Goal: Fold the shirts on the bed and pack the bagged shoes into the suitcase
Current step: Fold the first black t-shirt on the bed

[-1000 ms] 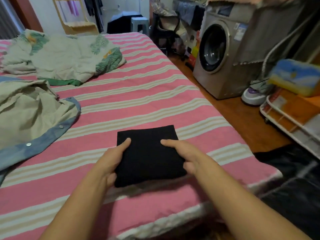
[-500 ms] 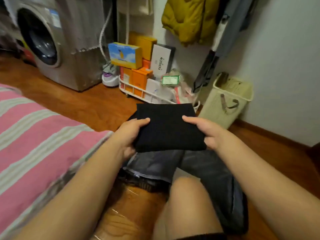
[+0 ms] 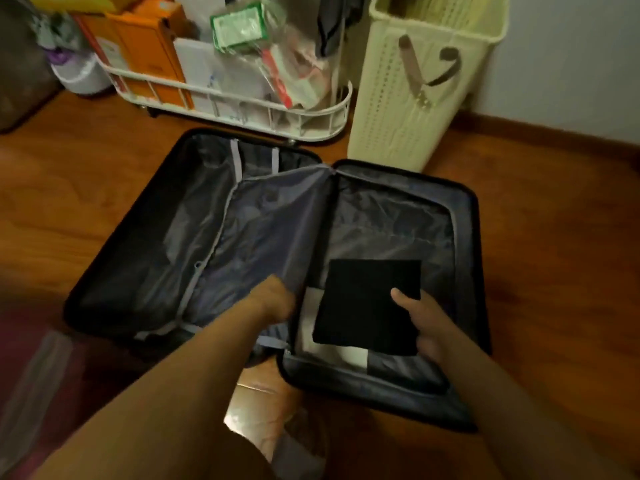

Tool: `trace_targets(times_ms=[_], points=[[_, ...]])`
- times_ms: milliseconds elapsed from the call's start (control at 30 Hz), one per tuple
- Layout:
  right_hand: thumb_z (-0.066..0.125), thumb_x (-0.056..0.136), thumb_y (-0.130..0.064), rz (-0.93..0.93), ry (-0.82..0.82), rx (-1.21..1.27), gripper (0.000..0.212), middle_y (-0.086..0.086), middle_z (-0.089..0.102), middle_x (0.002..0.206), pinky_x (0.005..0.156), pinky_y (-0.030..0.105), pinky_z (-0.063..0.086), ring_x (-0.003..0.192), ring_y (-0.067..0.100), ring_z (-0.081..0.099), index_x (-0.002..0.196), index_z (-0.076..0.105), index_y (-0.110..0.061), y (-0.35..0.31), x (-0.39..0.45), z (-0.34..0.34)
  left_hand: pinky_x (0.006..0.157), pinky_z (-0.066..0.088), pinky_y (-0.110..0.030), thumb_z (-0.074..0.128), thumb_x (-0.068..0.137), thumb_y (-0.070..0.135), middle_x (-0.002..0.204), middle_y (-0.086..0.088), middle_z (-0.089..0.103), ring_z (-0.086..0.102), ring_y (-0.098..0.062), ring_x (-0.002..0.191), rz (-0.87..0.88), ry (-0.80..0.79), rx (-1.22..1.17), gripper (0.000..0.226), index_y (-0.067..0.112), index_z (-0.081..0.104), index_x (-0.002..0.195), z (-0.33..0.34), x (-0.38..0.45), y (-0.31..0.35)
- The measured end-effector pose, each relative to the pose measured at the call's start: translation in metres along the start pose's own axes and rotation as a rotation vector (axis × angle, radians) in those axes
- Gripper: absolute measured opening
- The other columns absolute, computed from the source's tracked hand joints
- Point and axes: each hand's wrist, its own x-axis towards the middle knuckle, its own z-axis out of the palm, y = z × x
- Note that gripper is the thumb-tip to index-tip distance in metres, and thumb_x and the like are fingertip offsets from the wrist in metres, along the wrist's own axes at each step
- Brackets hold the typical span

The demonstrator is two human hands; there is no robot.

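Note:
A dark suitcase [image 3: 104, 265] lies open flat on the wooden floor. A grey zip divider flap [image 3: 263, 230] is folded over toward its left half. My left hand [image 3: 273, 299] grips the lower edge of that flap. My right hand [image 3: 422, 323] holds the folded black shirt [image 3: 370, 303] by its right edge, thumb on top, over the right half of the suitcase. Beneath the shirt lies something white and folded [image 3: 332, 351]. No bagged shoes are in view.
A white wire cart [image 3: 242, 109] full of boxes and bags stands just behind the suitcase. A cream laundry basket [image 3: 412, 98] is at the back right by the wall. The bed's edge [image 3: 31, 386] shows blurred at the lower left.
The view swung from the bed to the floor. Both hands carried the black shirt off the bed; now only the right hand holds it over the suitcase, and the left hand grips the divider flap.

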Motion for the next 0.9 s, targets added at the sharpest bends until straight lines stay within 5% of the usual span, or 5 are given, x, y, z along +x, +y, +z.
trace_targets(times_ms=[100,300,467,600,900], points=[[0.068,0.095,-0.027,0.088,0.044,-0.022,0.038,0.007,0.068,0.127,0.096,0.058,0.053,0.110,0.030,0.068,0.132,0.059,-0.028,0.045,0.033,-0.007,0.115,0.034,-0.037,0.041,0.107,0.017,0.154,-0.022,0.041,0.042,-0.035,0.141,-0.045,-0.050,0.290,0.044,-0.001,0.042,0.147,0.018,0.024,-0.036],[0.071,0.093,-0.033,0.213,-0.020,0.025,0.030,0.000,0.072,0.119,0.095,0.058,0.054,0.110,0.027,0.068,0.122,0.064,-0.035,0.075,0.065,0.006,0.113,0.039,-0.041,0.057,0.087,0.037,0.154,-0.010,0.043,0.048,-0.032,0.137,0.031,-0.065,0.352,0.078,0.023,0.026,0.157,0.024,0.041,-0.079],[0.057,0.100,-0.038,0.327,0.115,-0.445,0.057,0.010,0.052,0.146,0.110,0.047,0.044,0.130,0.032,0.053,0.149,0.040,-0.014,0.126,0.120,0.015,0.120,0.031,-0.046,0.049,0.095,0.017,0.169,-0.006,0.006,0.027,-0.032,0.151,0.113,-0.137,0.452,0.083,0.030,0.003,0.162,0.083,0.043,-0.072],[0.049,0.104,-0.031,0.286,0.189,-0.795,0.055,0.022,0.045,0.149,0.108,0.037,0.039,0.136,0.037,0.046,0.145,0.037,0.004,0.134,0.124,0.027,0.122,0.025,-0.050,0.048,0.096,0.014,0.169,-0.005,-0.011,0.000,-0.024,0.157,0.028,-0.211,0.532,0.086,0.025,-0.006,0.162,0.115,0.040,-0.078],[0.037,0.107,-0.031,0.161,0.160,-1.009,0.051,0.016,0.040,0.156,0.113,0.038,0.033,0.141,0.035,0.040,0.153,0.035,-0.008,0.101,0.107,-0.001,0.112,0.040,-0.048,0.050,0.094,0.015,0.160,-0.004,0.028,0.043,-0.032,0.140,0.020,-0.083,0.438,0.075,0.026,0.016,0.160,0.082,0.024,-0.078]])
